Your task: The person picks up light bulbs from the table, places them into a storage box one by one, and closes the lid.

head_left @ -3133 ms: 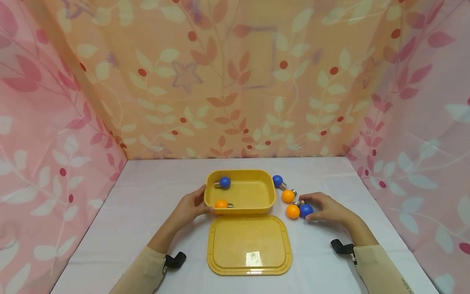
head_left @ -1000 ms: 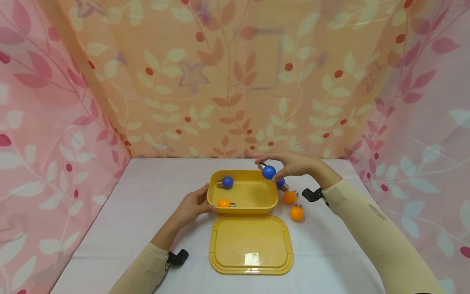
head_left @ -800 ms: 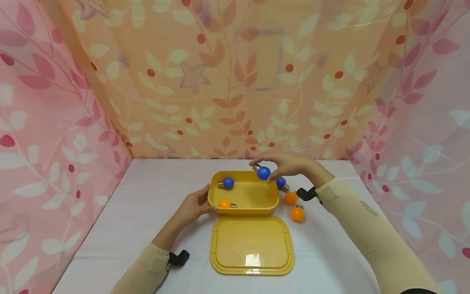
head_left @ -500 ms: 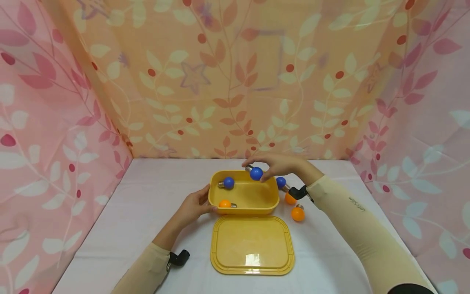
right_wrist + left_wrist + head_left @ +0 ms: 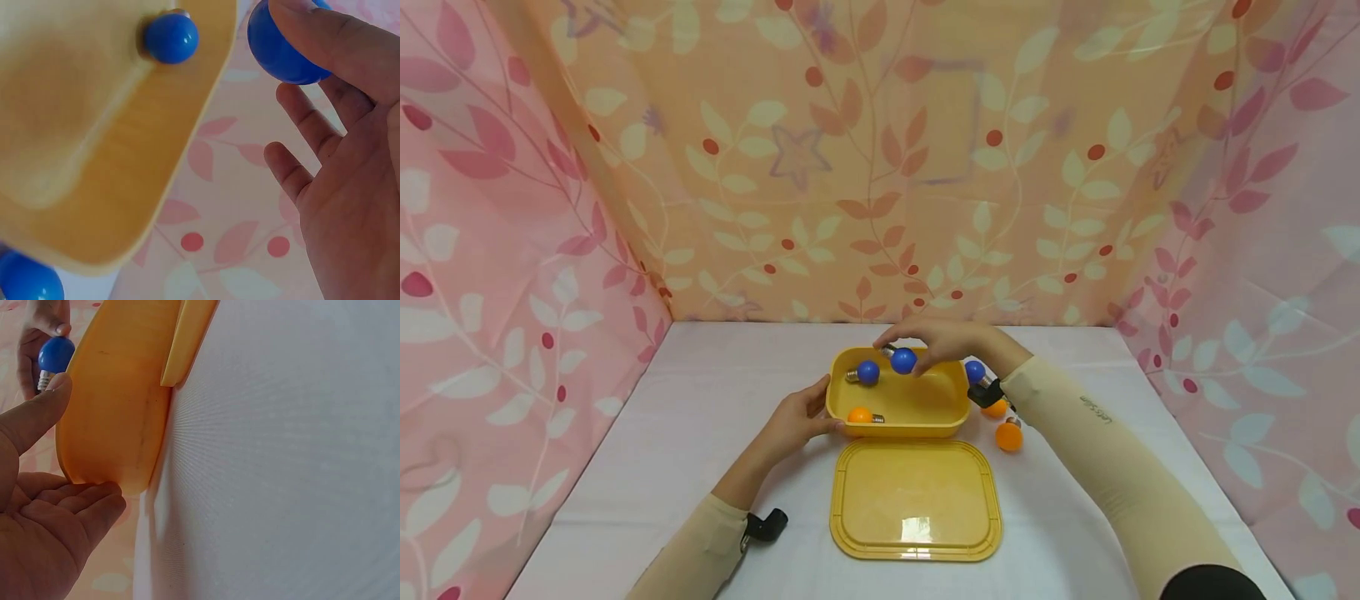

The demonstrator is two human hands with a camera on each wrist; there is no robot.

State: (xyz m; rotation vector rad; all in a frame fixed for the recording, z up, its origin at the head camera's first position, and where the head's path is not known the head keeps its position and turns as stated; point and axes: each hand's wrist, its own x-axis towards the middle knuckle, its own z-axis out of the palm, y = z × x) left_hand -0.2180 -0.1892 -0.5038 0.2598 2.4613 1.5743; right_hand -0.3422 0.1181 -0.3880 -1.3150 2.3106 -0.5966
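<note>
My right hand (image 5: pixel 953 340) pinches a blue light bulb (image 5: pixel 903 361) between thumb and fingers, above the back part of a yellow box (image 5: pixel 895 432). The bulb's metal base points to the left. In the right wrist view the held bulb (image 5: pixel 284 53) shows beyond the box's rim. My left hand (image 5: pixel 793 415) grips the box's left end, its thumb at the front corner; in the left wrist view the fingers (image 5: pixel 94 503) touch the box's outer wall. Inside lie another blue bulb (image 5: pixel 868 372) at the back left and an orange bulb (image 5: pixel 860 414) at the front left.
Right of the box lie a blue bulb (image 5: pixel 975 371) and two orange bulbs, one partly hidden by the right wrist camera (image 5: pixel 985 393), the other orange bulb (image 5: pixel 1009 437) nearer. A yellow lid (image 5: pixel 915 500) lies flat before the box. Patterned cloth (image 5: pixel 880 167) encloses the white table.
My right hand has lifted the blue bulb from the group on the right and carried it leftward over the box. My left hand has stayed on the box's left end.
</note>
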